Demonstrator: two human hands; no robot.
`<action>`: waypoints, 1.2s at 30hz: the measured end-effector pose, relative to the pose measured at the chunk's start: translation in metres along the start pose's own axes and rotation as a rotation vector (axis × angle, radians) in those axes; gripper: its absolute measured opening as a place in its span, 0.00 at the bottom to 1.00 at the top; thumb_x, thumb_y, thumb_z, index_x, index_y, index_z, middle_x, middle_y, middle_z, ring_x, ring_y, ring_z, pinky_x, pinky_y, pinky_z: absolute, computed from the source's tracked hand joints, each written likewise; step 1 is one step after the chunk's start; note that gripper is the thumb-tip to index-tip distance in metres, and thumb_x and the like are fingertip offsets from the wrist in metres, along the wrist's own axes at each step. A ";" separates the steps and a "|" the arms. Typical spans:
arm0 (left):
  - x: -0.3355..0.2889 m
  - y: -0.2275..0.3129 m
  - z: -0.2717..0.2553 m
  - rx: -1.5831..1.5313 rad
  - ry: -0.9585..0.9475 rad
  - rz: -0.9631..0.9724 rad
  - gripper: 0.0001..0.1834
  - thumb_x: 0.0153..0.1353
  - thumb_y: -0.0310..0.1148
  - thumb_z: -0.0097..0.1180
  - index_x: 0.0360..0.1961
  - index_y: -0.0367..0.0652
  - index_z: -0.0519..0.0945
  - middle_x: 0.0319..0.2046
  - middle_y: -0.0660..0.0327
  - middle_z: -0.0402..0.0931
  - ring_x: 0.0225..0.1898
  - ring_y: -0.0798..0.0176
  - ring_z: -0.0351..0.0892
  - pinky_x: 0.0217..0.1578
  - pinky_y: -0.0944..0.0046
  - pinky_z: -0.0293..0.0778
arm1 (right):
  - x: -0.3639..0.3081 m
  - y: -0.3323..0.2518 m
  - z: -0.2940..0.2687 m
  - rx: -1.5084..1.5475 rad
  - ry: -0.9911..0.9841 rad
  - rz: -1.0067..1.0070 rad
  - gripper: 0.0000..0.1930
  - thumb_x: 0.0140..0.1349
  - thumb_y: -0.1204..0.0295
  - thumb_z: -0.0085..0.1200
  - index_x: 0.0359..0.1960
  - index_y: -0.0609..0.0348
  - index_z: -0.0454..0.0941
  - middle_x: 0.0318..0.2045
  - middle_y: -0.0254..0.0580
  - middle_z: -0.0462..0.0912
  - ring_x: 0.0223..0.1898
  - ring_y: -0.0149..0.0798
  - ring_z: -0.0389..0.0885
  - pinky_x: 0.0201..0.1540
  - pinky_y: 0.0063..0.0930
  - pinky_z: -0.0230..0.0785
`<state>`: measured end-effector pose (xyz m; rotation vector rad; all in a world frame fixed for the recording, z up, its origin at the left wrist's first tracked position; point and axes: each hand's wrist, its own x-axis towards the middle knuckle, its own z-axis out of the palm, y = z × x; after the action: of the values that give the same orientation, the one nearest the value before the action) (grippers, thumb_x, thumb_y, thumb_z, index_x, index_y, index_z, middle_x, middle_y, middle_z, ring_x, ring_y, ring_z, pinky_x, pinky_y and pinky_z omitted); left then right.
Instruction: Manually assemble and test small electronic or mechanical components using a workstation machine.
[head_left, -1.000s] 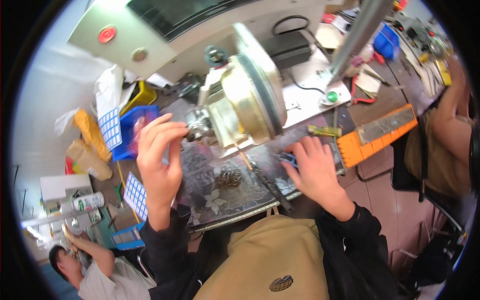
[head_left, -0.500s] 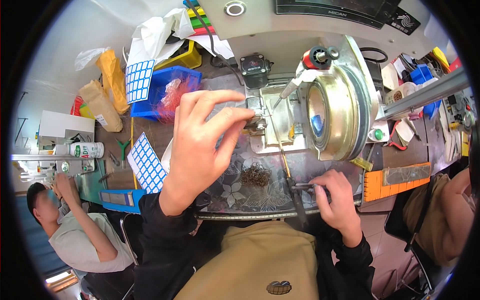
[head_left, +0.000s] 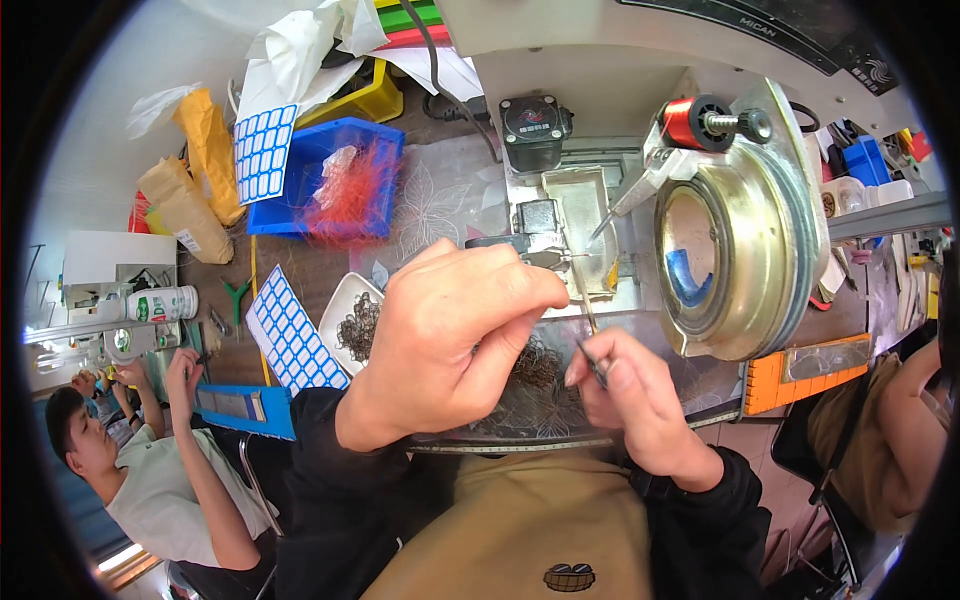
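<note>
My left hand (head_left: pixel 450 345) is bent over the bench, thumb and forefinger pinched beside a small metal clamp (head_left: pixel 540 240). Whatever lies between those fingertips is hidden. Lower right, my right hand (head_left: pixel 650 405) closes its fingers on a dark, thin metal tool (head_left: pixel 596 368). A slim rod (head_left: pixel 588 312) runs up from near that hand toward the clamp. Partly behind my left hand is a heap of small dark wire hooks (head_left: pixel 538 365). A large brass-coloured ring wheel (head_left: pixel 735 270) stands right of the clamp, with a red thread spool (head_left: pixel 690 124) above it.
A white dish (head_left: pixel 336 296) holds more small hooks, beside a blue-and-white label sheet (head_left: pixel 290 330). Behind sits a blue bin (head_left: pixel 275 222) with red threads (head_left: pixel 355 195). An orange rack (head_left: pixel 806 374) lies right. Another person (head_left: pixel 150 470) sits at left; another at far right.
My left hand has come right and lower, its fingers drawn into a pinch. My right hand has moved up and left, nearer to it. The view has shifted, and the white dish now shows.
</note>
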<state>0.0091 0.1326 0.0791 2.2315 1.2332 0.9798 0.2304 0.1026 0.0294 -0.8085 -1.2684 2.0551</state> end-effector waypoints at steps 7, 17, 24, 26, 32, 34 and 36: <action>-0.001 -0.011 0.002 -0.086 0.017 0.020 0.09 0.52 0.21 0.61 0.34 0.45 0.83 0.22 0.66 0.78 0.19 0.63 0.68 0.26 0.63 0.57 | 0.030 -0.001 0.008 0.419 -0.014 -0.025 0.23 0.79 0.51 0.32 0.43 0.61 0.68 0.19 0.23 0.57 0.19 0.19 0.49 0.21 0.17 0.46; -0.003 -0.014 0.002 -0.110 -0.002 0.021 0.09 0.49 0.22 0.62 0.33 0.46 0.82 0.22 0.68 0.77 0.18 0.64 0.66 0.25 0.63 0.57 | 0.042 0.007 0.008 0.676 -0.061 -0.041 0.26 0.78 0.48 0.31 0.39 0.61 0.67 0.17 0.23 0.54 0.18 0.20 0.49 0.19 0.18 0.46; 0.000 -0.012 0.003 -0.109 0.027 0.040 0.10 0.50 0.20 0.61 0.33 0.45 0.82 0.24 0.67 0.79 0.19 0.64 0.68 0.25 0.63 0.57 | 0.046 0.012 0.008 0.658 -0.034 -0.059 0.22 0.78 0.51 0.37 0.37 0.59 0.67 0.17 0.22 0.53 0.18 0.20 0.47 0.19 0.17 0.45; -0.002 -0.013 -0.003 -0.089 -0.028 0.063 0.09 0.51 0.19 0.59 0.33 0.44 0.82 0.24 0.65 0.79 0.19 0.64 0.68 0.25 0.63 0.58 | 0.047 0.014 0.007 0.652 -0.052 -0.075 0.20 0.78 0.53 0.39 0.36 0.59 0.67 0.17 0.22 0.52 0.17 0.20 0.47 0.19 0.18 0.44; -0.004 -0.008 0.004 -0.238 0.126 -0.114 0.09 0.57 0.17 0.54 0.35 0.40 0.82 0.30 0.56 0.80 0.26 0.61 0.76 0.30 0.68 0.70 | 0.041 0.011 0.005 0.531 -0.096 -0.001 0.19 0.78 0.58 0.40 0.35 0.61 0.70 0.16 0.22 0.55 0.15 0.19 0.50 0.19 0.18 0.47; -0.010 -0.016 0.000 -0.233 0.222 -0.176 0.09 0.63 0.20 0.52 0.41 0.40 0.81 0.30 0.60 0.80 0.24 0.70 0.71 0.27 0.69 0.66 | 0.031 0.003 0.011 0.337 -0.085 0.012 0.19 0.78 0.58 0.40 0.37 0.61 0.73 0.16 0.22 0.58 0.17 0.19 0.53 0.20 0.18 0.49; -0.021 -0.022 -0.010 -0.365 0.365 -0.308 0.15 0.69 0.25 0.49 0.56 0.39 0.75 0.28 0.65 0.77 0.23 0.77 0.63 0.23 0.73 0.59 | 0.021 0.000 0.000 0.190 -0.263 -0.019 0.17 0.77 0.61 0.43 0.45 0.67 0.75 0.30 0.34 0.75 0.23 0.22 0.65 0.26 0.19 0.58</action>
<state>-0.0183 0.1269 0.0637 1.5760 1.3635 1.3926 0.2165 0.1183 0.0252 -0.4498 -1.1858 2.2814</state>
